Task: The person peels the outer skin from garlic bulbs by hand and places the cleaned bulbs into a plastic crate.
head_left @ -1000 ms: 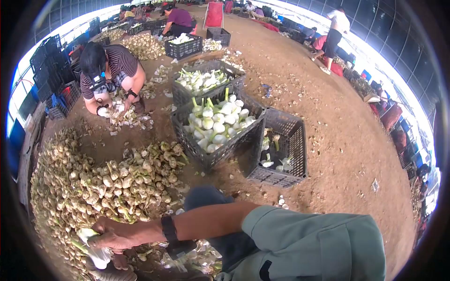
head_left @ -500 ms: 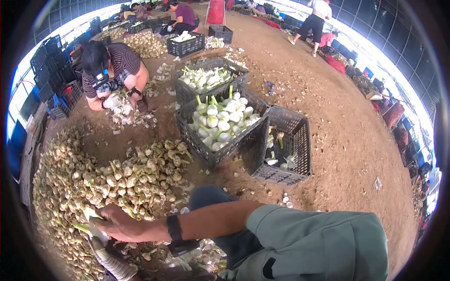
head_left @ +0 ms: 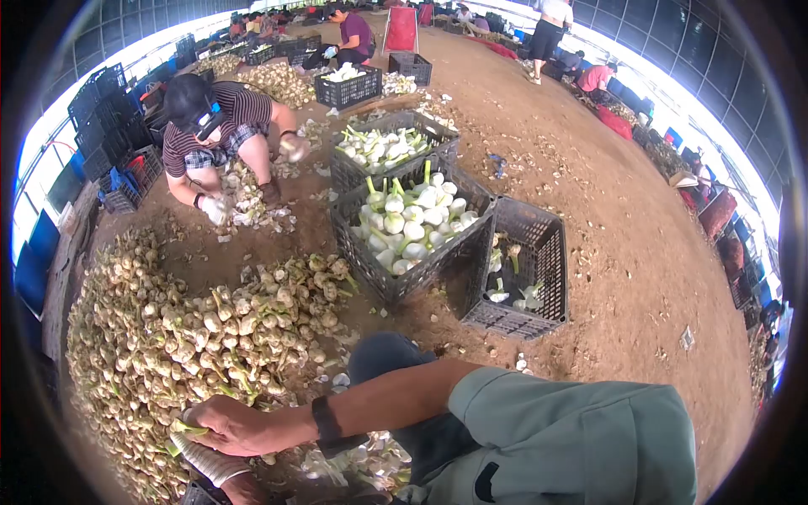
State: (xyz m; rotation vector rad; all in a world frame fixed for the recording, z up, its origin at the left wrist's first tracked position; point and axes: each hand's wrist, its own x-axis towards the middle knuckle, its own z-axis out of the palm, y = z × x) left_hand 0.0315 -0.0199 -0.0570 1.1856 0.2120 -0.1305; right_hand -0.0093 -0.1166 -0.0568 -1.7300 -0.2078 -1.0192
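Note:
My right hand (head_left: 225, 425) reaches in from the right at the lower left, its fingers closed round a green garlic stem (head_left: 190, 428). Just below it is my left hand (head_left: 206, 459), wrapped in pale ribbed covering; its fingers are mostly hidden under the right hand and the stem. The bulb on this stem cannot be made out. Both hands are over the near edge of a large heap of unpeeled garlic (head_left: 227, 328). Loose white peelings (head_left: 370, 463) lie on the ground beside my knee.
Black crates of peeled garlic (head_left: 404, 278) (head_left: 379, 172) stand ahead, beside a crate with a few bulbs (head_left: 555, 311). A co-worker (head_left: 223, 135) in a striped shirt crouches over peelings at the upper left. Other people work farther back, near a red chair (head_left: 401, 30).
The white bulb seen between my hands is no longer visible. My right hand has moved down over the left. The co-worker's hands have parted, and the standing person has moved left.

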